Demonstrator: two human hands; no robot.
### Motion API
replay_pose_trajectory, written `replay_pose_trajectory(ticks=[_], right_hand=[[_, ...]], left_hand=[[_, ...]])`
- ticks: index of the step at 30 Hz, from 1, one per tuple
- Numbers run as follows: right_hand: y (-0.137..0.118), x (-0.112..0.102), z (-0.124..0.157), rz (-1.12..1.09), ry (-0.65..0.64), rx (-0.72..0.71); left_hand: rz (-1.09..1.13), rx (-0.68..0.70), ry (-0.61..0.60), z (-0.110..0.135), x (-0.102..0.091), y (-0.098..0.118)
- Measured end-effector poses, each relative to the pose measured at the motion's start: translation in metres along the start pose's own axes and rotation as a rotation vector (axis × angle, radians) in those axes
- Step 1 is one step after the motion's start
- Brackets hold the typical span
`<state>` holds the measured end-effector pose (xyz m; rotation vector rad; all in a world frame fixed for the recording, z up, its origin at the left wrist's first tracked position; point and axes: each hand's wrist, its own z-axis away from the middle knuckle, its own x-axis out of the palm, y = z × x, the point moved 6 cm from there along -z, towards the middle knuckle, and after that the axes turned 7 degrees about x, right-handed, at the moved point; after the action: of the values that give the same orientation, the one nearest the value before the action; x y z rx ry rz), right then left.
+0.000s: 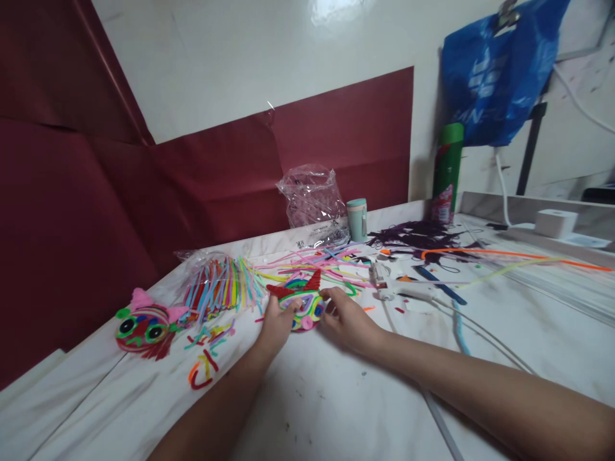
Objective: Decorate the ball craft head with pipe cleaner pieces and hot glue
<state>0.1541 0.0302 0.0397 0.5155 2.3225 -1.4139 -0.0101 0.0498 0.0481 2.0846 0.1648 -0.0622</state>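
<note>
A small multicoloured pipe-cleaner figure (304,302) with red ears lies on the white table (336,397). My left hand (276,325) grips its left side with fingers curled round it. My right hand (346,318) pinches its right side. To the left lies a finished red pipe-cleaner face (144,326) with pink ears and green-ringed eyes. Behind the figure a bundle of coloured pipe cleaners (218,288) spills out of a plastic bag.
A white glue gun (391,288) with its cord lies right of my hands. Loose pipe-cleaner scraps (204,358), a clear plastic bag (314,202), a small teal cup (357,219), a green spray can (446,173), dark purple strands (418,238) and a blue bag (500,70) stand around. Dark red paper covers the wall.
</note>
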Motion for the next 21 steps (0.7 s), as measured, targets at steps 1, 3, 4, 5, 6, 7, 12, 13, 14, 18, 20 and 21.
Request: replay_pose_trajectory(ticks=[1, 3, 4, 5, 6, 7, 12, 13, 14, 18, 20, 21], right_hand=[[0.0004, -0.0006, -0.0001, -0.005, -0.001, 0.01], [0.0019, -0.0015, -0.0002, -0.02, -0.007, 0.03], [0.0031, -0.0019, -0.0002, -0.028, -0.009, 0.042], [0.0045, -0.0022, -0.0002, -0.034, -0.011, 0.053], [0.0057, -0.0023, -0.0002, -0.039, -0.013, 0.061], [0.0068, -0.0023, -0.0001, -0.044, -0.015, 0.066], [0.0078, -0.0017, 0.0003, -0.05, -0.019, 0.062], [0.0073, -0.002, 0.0003, -0.047, -0.014, 0.06], [0.0069, -0.0022, 0.0003, -0.045, -0.012, 0.06], [0.0034, -0.0029, 0.0013, -0.034, -0.014, 0.053], [0.0001, -0.0034, 0.0026, -0.021, -0.012, 0.03], [-0.0015, -0.0035, 0.0034, -0.014, -0.013, 0.018]], left_hand=[[-0.037, 0.02, -0.009, 0.0001, 0.0, 0.0014], [-0.087, 0.045, -0.037, 0.0005, 0.0005, 0.0031], [-0.096, 0.05, -0.056, 0.0007, 0.0013, 0.0035], [-0.098, 0.05, -0.076, 0.001, 0.0024, 0.0037], [-0.096, 0.049, -0.093, 0.0013, 0.0036, 0.0039], [-0.092, 0.047, -0.101, 0.0016, 0.0046, 0.0042], [-0.088, 0.03, -0.037, 0.0028, 0.0046, 0.0051], [-0.097, 0.027, -0.029, 0.0029, 0.0043, 0.0051], [-0.104, 0.03, -0.03, 0.003, 0.0043, 0.0053], [-0.11, 0.052, -0.045, 0.0024, 0.0047, 0.0077], [-0.098, 0.021, -0.022, 0.0024, 0.0044, 0.0078], [-0.087, 0.003, -0.01, 0.0025, 0.0046, 0.0079]])
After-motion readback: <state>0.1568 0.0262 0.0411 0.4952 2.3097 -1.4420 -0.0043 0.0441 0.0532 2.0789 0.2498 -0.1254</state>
